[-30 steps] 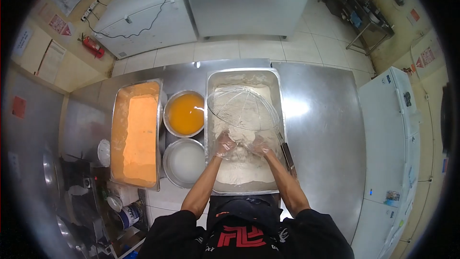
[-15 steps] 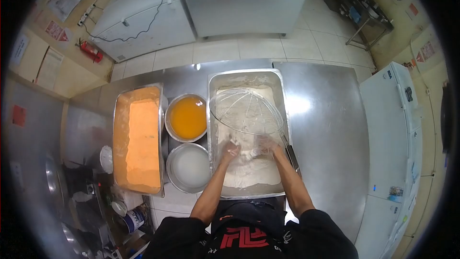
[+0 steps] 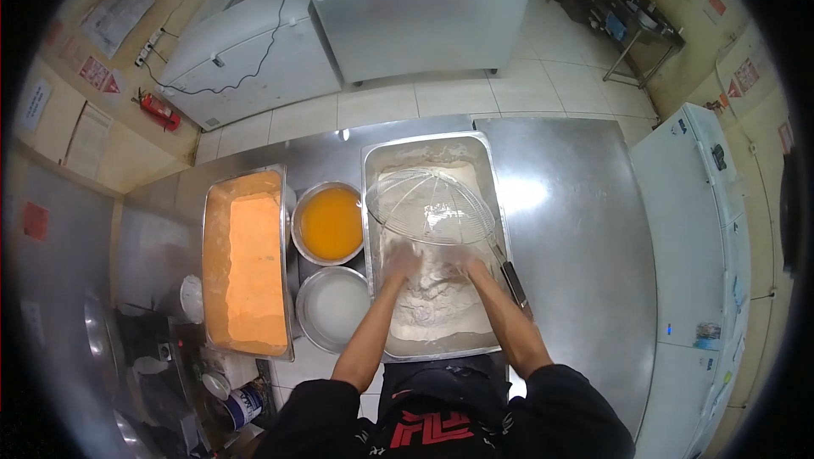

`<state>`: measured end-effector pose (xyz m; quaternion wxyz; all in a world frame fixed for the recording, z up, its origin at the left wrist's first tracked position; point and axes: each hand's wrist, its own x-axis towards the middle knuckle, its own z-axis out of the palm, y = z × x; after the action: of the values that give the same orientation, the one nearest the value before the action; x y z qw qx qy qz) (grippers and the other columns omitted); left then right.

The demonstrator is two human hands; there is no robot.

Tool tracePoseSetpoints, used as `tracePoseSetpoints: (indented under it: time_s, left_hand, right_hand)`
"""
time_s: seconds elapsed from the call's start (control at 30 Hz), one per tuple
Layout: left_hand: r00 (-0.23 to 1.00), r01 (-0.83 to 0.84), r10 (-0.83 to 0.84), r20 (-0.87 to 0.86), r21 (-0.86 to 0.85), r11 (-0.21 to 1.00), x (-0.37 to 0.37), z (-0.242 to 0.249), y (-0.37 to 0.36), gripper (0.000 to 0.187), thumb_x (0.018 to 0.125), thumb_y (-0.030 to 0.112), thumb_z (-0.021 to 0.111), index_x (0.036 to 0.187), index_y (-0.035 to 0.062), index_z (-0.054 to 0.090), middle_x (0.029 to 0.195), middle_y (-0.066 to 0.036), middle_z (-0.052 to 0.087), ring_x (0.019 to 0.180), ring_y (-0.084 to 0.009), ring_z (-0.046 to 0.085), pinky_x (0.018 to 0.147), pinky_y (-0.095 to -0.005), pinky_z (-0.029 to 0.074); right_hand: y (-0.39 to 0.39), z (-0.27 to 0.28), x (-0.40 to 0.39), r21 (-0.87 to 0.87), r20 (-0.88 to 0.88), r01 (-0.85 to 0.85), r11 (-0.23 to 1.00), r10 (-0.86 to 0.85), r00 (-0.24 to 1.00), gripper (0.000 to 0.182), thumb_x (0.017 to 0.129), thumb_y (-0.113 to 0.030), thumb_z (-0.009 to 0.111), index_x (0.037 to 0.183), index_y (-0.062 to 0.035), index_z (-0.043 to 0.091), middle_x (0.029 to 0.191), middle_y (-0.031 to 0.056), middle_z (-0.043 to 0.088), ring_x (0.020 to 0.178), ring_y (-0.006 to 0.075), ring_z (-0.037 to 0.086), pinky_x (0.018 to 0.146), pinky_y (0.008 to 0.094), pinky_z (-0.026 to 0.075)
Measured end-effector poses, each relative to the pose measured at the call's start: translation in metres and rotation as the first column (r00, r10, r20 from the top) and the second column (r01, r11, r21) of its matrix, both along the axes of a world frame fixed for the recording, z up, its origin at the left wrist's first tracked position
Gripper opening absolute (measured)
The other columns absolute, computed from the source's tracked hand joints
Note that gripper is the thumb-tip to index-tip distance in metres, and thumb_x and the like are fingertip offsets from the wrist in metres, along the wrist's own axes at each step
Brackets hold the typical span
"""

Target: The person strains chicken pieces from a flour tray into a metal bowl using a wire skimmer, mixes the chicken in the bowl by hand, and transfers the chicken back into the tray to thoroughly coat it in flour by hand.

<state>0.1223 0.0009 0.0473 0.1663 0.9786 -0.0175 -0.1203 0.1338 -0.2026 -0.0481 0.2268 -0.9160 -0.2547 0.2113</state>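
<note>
A deep metal pan (image 3: 496, 204) holds pale flour-like powder (image 3: 441, 302), heaped and loose near its middle. Both of my hands are down in this powder, side by side and coated white. My left hand (image 3: 401, 261) is nearer the pan's left wall; my right hand (image 3: 460, 260) is a little apart from it. Motion smears the fingers of both, so their grip and anything between them cannot be made out. Just beyond my hands, a round wire skimmer (image 3: 432, 204) lies across the pan, its dark handle (image 3: 515, 283) reaching over the right rim beside my right forearm.
Left of the pan stand a bowl of orange-yellow liquid (image 3: 331, 223) and a bowl of cloudy whitish liquid (image 3: 335, 310). Farther left is a long metal pan (image 3: 287, 264) of orange powder. Bare steel tabletop (image 3: 585, 264) extends to the right, with a white freezer (image 3: 691, 230) beyond.
My left hand has moved slightly up and left, my right hand left toward it. Powder near my wrists is now more heaped and broken up. The view has shifted a little.
</note>
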Motion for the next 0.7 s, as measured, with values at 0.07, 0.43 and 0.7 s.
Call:
tracePoseSetpoints:
  time_s: [0.07, 0.43, 0.7]
  left_hand:
    - [1.000, -0.010, 0.007, -0.019, -0.111, 0.994, -0.047, 0.008, -0.003, 0.059, 0.077, 0.041, 0.051, 0.112, -0.0059, 0.049, 0.105, -0.027, 0.052, 0.099, -0.0421, 0.048, 0.086, -0.0475, 0.038]
    - [0.791, -0.612, 0.144, -0.595, -0.767, 0.193, -0.110, -0.031, -0.009, 0.046, 0.090, 0.033, 0.037, 0.122, 0.0010, 0.038, 0.116, -0.018, 0.048, 0.104, -0.0277, 0.049, 0.090, -0.0413, 0.039]
    - [0.869, 0.225, -0.174, -0.464, 0.057, 0.973, -0.132, 0.033, -0.004, 0.057, 0.088, 0.045, 0.037, 0.118, -0.0033, 0.043, 0.115, -0.015, 0.050, 0.098, -0.0246, 0.054, 0.092, -0.0375, 0.036]
  right_hand:
    - [-0.006, 0.017, -0.040, -0.031, 0.200, 0.097, 0.995, -0.089, 0.976, 0.035, 0.080, -0.028, 0.044, 0.096, 0.0001, 0.059, 0.085, 0.0204, 0.059, 0.079, 0.0325, 0.055, 0.076, 0.0410, 0.043]
    - [0.011, 0.048, -0.073, 0.627, -0.414, 0.466, 0.624, -0.241, 0.878, 0.036, 0.083, -0.029, 0.049, 0.110, -0.0056, 0.055, 0.099, 0.0186, 0.059, 0.088, 0.0235, 0.059, 0.080, 0.0321, 0.046]
    - [-0.006, 0.163, -0.112, -0.279, 0.179, 0.243, 0.929, -0.198, 0.964, 0.055, 0.072, -0.037, 0.060, 0.100, 0.0093, 0.054, 0.101, 0.0231, 0.058, 0.094, 0.0265, 0.057, 0.086, 0.0324, 0.043]
